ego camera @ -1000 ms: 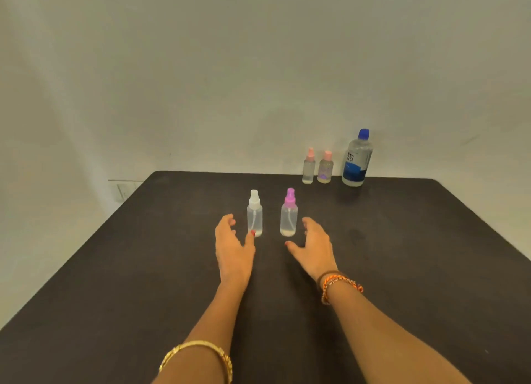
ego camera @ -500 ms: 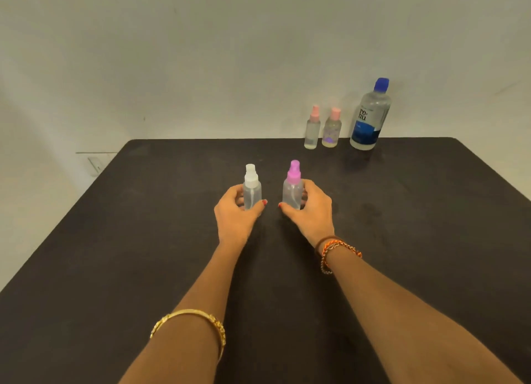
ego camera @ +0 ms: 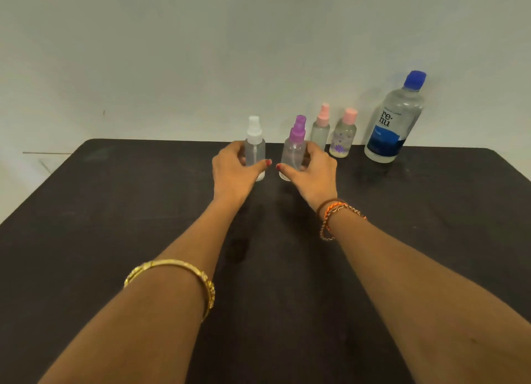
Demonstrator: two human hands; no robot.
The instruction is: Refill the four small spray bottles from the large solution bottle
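Note:
My left hand (ego camera: 234, 169) grips a clear spray bottle with a white top (ego camera: 254, 145). My right hand (ego camera: 311, 172) grips a clear spray bottle with a purple top (ego camera: 294, 148). Both bottles are upright over the far middle of the black table (ego camera: 115, 211); whether they touch it I cannot tell. Two more small spray bottles with pink tops stand at the table's back edge: a plain one (ego camera: 320, 128) and one with a purple flower print (ego camera: 343, 135). The large solution bottle (ego camera: 395, 119), clear with a blue cap and blue label, stands right of them by the wall.
A pale wall (ego camera: 201, 53) rises directly behind the table's back edge. The table's left and right edges slant outward towards me. A wall outlet is faintly visible at the far left beside the table.
Both hands closed round the two front bottles and pushed them away from me, towards the back row. The camera view tilted, so the back bottles now sit just beyond my right hand.

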